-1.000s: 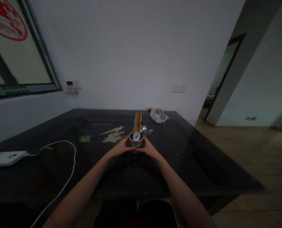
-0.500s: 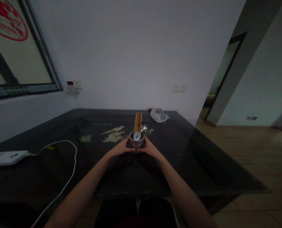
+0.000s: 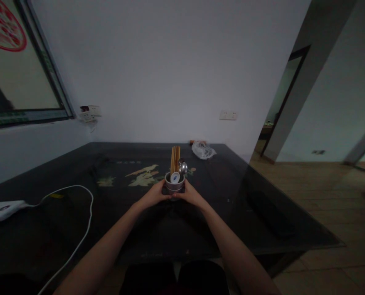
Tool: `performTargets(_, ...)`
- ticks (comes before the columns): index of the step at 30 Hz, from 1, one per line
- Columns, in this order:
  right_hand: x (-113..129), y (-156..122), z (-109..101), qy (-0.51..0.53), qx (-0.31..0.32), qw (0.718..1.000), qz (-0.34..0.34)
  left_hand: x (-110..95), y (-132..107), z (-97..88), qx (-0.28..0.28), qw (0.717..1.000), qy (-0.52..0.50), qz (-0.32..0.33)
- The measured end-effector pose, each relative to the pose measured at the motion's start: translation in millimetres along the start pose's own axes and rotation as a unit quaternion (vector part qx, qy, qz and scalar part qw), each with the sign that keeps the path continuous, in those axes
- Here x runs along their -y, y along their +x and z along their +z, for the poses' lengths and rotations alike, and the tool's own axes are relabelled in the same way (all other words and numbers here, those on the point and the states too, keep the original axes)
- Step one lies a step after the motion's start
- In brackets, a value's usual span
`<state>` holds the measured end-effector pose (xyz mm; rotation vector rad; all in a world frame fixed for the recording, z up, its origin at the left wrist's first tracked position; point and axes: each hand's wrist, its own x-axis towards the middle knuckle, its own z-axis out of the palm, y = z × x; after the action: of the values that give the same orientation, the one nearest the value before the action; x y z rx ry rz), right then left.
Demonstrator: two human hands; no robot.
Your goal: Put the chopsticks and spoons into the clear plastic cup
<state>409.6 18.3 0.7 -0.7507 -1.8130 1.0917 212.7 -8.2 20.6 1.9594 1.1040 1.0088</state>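
A round metal utensil holder (image 3: pixel 174 187) stands upright at the middle of the dark table (image 3: pixel 157 237). Several wooden chopsticks (image 3: pixel 175 159) rise from it, along with shiny metal spoons (image 3: pixel 183 167) and a white spoon (image 3: pixel 175 177) with a blue mark. My left hand (image 3: pixel 156 194) is closed around its left side, and my right hand (image 3: pixel 191 194) around its right side. The thumbs meet at the front, while the other fingers are partly hidden behind the holder.
A clear plastic bag (image 3: pixel 203 150) lies near the wall, beside a brownish object (image 3: pixel 197 142). On the left is a white device (image 3: pixel 4 210) with a white cable (image 3: pixel 90 213) running off the front edge. A dark flat object (image 3: pixel 271 213) rests at right.
The whole view has shifted slightly, so things appear a little further left. Both hands stay on the holder, and its contents look the same.
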Motion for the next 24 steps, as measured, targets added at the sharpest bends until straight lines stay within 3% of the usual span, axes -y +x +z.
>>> performTargets(8,9.6,-8.1,-13.0,-0.044,-0.021,0.997,0.057,4.1,2.7,14.1,-0.011,0.999,0.021,0.028)
performTargets(14,15.0,-21.0,-30.2,-0.057,-0.028,0.997,0.051,-7.4,8.1,31.1,-0.017,0.998,0.049,0.033)
performTargets(24,6.7,-37.2,-66.2,-0.064,-0.055,0.996,0.043,-18.8,30.6,64.0,0.008,0.998,-0.002,0.067)
